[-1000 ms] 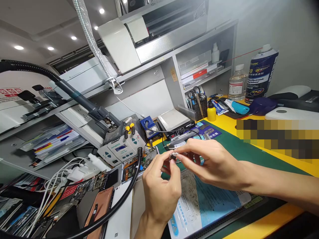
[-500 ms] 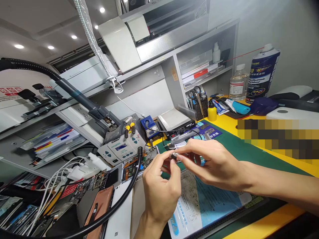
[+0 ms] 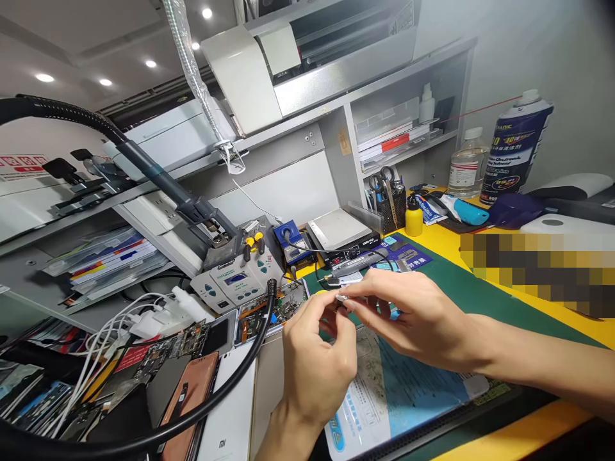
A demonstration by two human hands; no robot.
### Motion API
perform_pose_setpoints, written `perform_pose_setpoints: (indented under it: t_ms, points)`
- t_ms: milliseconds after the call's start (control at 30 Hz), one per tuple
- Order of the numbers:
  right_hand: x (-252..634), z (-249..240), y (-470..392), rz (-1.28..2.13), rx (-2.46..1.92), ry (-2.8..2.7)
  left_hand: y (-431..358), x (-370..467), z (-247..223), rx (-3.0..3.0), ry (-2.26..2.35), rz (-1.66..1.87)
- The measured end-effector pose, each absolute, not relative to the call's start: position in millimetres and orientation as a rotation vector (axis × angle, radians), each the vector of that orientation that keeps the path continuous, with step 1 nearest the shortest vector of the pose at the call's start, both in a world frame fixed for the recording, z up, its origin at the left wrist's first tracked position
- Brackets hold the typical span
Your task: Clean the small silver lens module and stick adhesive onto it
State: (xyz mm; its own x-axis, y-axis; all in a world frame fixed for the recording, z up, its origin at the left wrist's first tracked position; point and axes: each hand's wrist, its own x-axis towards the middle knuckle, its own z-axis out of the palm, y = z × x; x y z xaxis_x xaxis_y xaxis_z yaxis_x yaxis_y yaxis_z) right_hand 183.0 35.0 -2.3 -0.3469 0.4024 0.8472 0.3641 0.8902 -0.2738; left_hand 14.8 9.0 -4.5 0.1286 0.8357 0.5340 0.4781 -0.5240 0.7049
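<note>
Between the fingertips of both hands is a small silvery and dark part (image 3: 341,298), too small to name. My left hand (image 3: 319,352) pinches it from the left with thumb and forefinger. From the right, my right hand (image 3: 413,317) pinches the same part between thumb and forefinger. Both hands are raised over a blue and white printed pad (image 3: 408,390) that lies on the green mat (image 3: 485,294). The fingers hide most of the part.
A black hose (image 3: 240,378) curves across the left side, in front of a rework station (image 3: 240,282). Phones, such as a white one (image 3: 228,403), and circuit boards crowd the left. Behind the hands stands a heating plate (image 3: 341,230). A spray can (image 3: 516,150) stands at the back right.
The view has shifted slightly, so the surroundings sit a little further right and lower. My fingers have turned the small part a little, and its silvery side shows more.
</note>
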Motion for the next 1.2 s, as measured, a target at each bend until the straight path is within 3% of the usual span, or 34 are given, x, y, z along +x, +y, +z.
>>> perform_pose_setpoints:
  t_ms: [1200]
  points:
    - [184.5,-5.8,36.1,0.047,-0.604,-2.057,8.2,15.1,1.0,1.768,1.218,1.329]
